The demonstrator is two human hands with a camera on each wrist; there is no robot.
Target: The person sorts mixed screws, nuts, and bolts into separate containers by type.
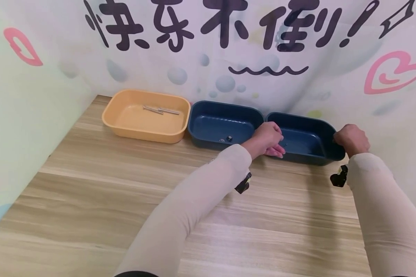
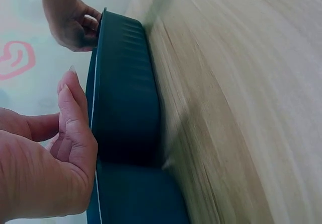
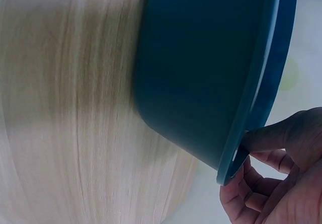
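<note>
Two dark blue plastic bins stand end to end; the right blue bin [image 1: 299,157] is held at its right end by my right hand [image 1: 352,139]. In the right wrist view the thumb of that right hand [image 3: 282,168] is inside the rim and the fingers are curled under its outer side. My left hand [image 1: 268,138] hovers over the left end of the same bin, beside the gap between the two. Its fingers are loosely bent in the left wrist view, and nothing shows between them. Small dark bits lie in the right bin near the left fingertips.
The left blue bin [image 1: 211,144] contains a small metal nut [image 1: 230,138] and another small shiny piece. Left of it, a yellow-orange bin [image 1: 145,132] holds several long metal bolts [image 1: 168,111]. All stand on a wood-grain table [image 1: 100,200] against a printed cloth backdrop [image 1: 201,77].
</note>
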